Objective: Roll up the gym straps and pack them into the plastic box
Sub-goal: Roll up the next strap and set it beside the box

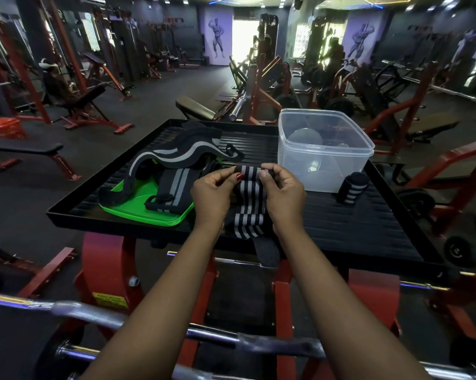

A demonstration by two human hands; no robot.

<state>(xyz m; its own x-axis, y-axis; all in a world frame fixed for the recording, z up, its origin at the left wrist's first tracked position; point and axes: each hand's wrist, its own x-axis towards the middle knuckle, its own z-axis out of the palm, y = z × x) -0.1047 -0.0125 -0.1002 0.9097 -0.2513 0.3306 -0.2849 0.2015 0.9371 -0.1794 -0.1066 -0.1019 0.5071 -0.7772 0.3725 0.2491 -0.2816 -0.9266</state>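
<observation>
At the centre of the frame our left hand (213,187) and right hand (282,187) pinch the top end of a striped strap (250,198), whose tail hangs over the tray (368,229) edge. It looks soft, light and stretchy, so we should grip both corners firmly and roll tight. The plastic box (324,152) stands at upper right.

Bare tabletop (355,231) lies open right of my right hand (285,196); the rolled strap (352,187) and plastic box (291,157) stand just beyond it.
</observation>
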